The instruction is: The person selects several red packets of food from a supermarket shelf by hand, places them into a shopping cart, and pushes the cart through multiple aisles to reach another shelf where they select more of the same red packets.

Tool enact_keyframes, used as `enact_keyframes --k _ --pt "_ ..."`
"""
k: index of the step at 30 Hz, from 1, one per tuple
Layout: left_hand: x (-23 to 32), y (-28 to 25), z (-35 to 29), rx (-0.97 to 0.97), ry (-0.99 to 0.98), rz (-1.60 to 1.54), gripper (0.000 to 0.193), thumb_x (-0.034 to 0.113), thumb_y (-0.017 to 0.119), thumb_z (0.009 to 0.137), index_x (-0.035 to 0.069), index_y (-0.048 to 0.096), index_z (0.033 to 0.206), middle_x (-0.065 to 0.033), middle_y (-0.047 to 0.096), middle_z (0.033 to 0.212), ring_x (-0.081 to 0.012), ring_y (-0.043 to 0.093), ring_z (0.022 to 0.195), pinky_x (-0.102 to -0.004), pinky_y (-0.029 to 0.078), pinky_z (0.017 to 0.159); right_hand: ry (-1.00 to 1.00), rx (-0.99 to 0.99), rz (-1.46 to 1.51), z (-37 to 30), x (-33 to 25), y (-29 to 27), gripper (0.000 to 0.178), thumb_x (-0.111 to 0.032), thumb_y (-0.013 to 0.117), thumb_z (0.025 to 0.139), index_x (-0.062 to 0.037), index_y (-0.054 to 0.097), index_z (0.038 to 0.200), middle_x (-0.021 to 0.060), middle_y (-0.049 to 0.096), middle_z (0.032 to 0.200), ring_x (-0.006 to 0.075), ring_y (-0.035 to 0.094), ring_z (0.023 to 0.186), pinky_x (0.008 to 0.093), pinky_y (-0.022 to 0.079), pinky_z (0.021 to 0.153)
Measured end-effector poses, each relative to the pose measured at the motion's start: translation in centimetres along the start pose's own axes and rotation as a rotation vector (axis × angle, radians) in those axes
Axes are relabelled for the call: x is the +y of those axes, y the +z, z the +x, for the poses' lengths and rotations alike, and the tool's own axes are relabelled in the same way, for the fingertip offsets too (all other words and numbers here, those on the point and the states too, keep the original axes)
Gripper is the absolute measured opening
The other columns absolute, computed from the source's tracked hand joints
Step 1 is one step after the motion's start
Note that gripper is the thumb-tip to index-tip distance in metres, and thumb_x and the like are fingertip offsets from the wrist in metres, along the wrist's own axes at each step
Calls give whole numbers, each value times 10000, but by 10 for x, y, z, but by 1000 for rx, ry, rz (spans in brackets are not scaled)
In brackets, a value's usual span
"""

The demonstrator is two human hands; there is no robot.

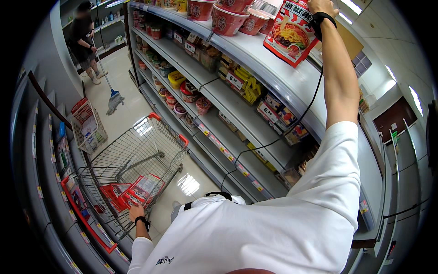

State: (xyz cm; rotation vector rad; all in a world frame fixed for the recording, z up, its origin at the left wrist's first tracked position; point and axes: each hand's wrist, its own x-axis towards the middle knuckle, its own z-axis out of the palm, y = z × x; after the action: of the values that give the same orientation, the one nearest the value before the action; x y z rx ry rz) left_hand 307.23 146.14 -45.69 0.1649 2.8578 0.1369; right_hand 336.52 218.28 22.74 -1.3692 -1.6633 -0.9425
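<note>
Packet in hand: a glossy red rectangular packet with a pictured bowl of noodles [292,35], at the upper right of the view, over the white top board of the grey metal shelf unit [326,84]; whether its lower edge touches the board I cannot tell.
Right hand: closed on the packet's upper right part [323,6], the raised arm stretched out; the fingertips are partly cut off by the edge of the view.
Packet's long axis: tilted, running from the hand's end down and slightly left, its pictured face turned toward the camera.
Nearer hand: the right, which touches the packet; the left is well apart from it, low on the opposite side of the body.
Left hand: down at the near side of the grey wire shopping cart with red plastic trim [130,148], its fingers [137,210] just beside the red flat packages [141,188] lying in it; whether they grip a package or the wire I cannot tell.
Hands to each other: wide apart, one high at right, one low at left, the torso between.
Packet to cart: the cart stands lower and to the left, with the stocked shelves between the two.
Packet's neighbours: red round paper tubs [226,19] on the same top board, just left of the packet.
Cable: a thin black cord [315,97] hangs beside the right forearm, in front of the shelves.
</note>
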Motion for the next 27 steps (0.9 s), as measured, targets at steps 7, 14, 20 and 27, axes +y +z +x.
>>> enact_keyframes --k 7,14,20,27 --pt "0 -3 -1 -12 -13 4 457 448 535 852 56 705 1014 -218 693 976 -386 669 921 -489 522 804 -15 53 -68 3 -8 8 174 -232 603 815 -117 733 836 134 702 965 334 652 975 582 444 922" --pt "5 -10 -3 -10 -19 0 422 427 526 851 80 712 1003 -202 700 961 -382 673 892 -482 525 785 -31 27 88 0 -4 17 191 -247 626 808 -138 732 922 120 678 1082 344 627 1032 557 449 925" --pt "2 -6 -2 11 -26 14 416 423 530 846 74 721 969 -191 705 953 -381 675 884 -483 523 777 16 -95 160 -1 -13 -8 190 -243 634 797 -121 740 896 134 697 1031 344 633 1032 528 457 928" --pt "5 -8 -2 -6 -43 22 411 420 537 841 76 727 962 -196 707 932 -378 678 881 -483 525 782 18 -73 155 1 -7 -4 197 -237 629 795 -108 738 897 163 694 1019 362 637 1016 511 466 922"
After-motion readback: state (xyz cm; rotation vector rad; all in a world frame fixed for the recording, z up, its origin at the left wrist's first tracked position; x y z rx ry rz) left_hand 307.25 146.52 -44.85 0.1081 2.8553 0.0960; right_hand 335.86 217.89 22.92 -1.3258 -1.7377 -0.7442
